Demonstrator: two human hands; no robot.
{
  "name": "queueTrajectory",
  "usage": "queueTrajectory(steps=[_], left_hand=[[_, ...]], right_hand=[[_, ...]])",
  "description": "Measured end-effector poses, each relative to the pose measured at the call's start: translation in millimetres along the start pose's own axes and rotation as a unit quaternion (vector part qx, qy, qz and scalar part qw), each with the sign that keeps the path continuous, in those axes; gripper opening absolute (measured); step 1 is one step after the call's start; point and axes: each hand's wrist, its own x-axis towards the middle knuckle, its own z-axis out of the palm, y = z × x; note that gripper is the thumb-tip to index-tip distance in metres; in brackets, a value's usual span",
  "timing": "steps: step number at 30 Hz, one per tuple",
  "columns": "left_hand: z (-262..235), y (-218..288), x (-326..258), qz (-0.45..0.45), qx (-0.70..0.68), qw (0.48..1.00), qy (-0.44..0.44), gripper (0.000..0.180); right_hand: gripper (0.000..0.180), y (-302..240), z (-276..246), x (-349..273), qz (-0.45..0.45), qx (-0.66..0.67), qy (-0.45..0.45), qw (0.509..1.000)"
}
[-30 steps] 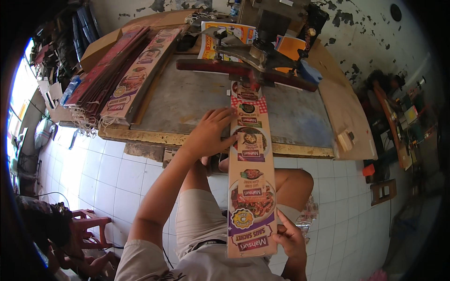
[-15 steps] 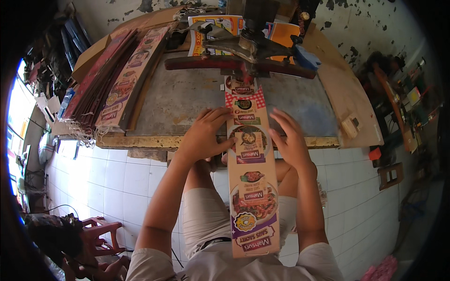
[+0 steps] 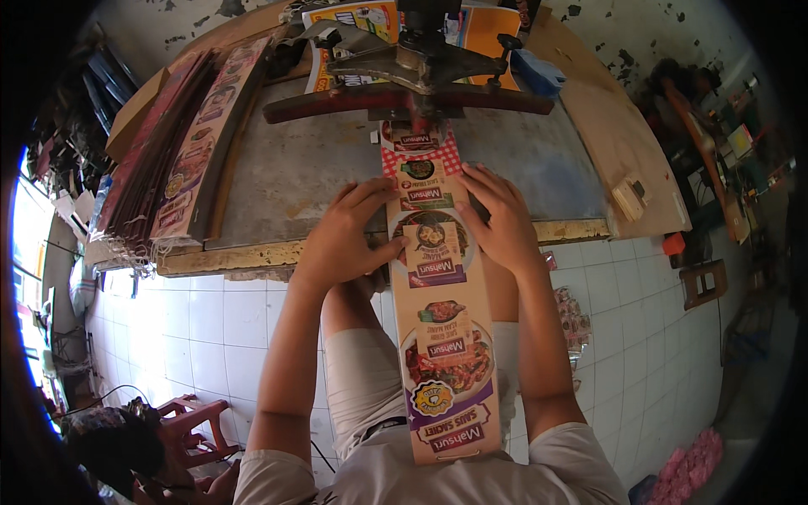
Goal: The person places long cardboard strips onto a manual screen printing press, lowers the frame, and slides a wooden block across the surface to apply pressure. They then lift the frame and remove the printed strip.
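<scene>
- One long printed cardboard strip (image 3: pixel 439 320) lies lengthwise from the person's lap up onto the bench (image 3: pixel 295 181); its far end sits under the press head, its near end overhangs the bench edge above the knees.
- The strip carries several food pictures and label panels in a row; its far end is red-and-white chequered, its near end purple.
- Left hand (image 3: pixel 345 240): spread flat, fingers lying across the strip's left edge at the bench rim, thumb touching the strip lower down. Pressing, not closed around it.
- Right hand (image 3: pixel 498 220): likewise flat, fingers resting on the strip's right edge, opposite the left hand. The two hands are apart, with the strip's width between them.
- One metal press (image 3: pixel 417 71) stands at the far side of the bench, with one dark reddish crossbar (image 3: pixel 337 103) running left to right above the strip's far end.
- One stack of similar printed strips (image 3: pixel 181 160) lies at the bench's left side, angled away; the count within the stack cannot be told.
- Printed sheets in orange and yellow (image 3: pixel 484 25) lie behind the press; number unclear.
- One small pale block (image 3: pixel 629 198) rests on the wooden board to the right.
- One red plastic stool (image 3: pixel 189 421) stands on the tiled floor, lower left.
</scene>
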Motion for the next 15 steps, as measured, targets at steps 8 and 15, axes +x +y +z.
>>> queueTrajectory(steps=[8,15], left_hand=[[-0.4,1.7,0.8,-0.008,0.017,1.000,-0.006,0.065],[-2.2,0.2,-0.2,-0.034,0.008,0.999,-0.037,0.070]], right_hand=[[0.049,4.5,2.4,-1.9,0.011,-0.004,-0.009,1.000],[0.049,3.5,2.4,-1.0,0.014,-0.002,-0.012,1.000]])
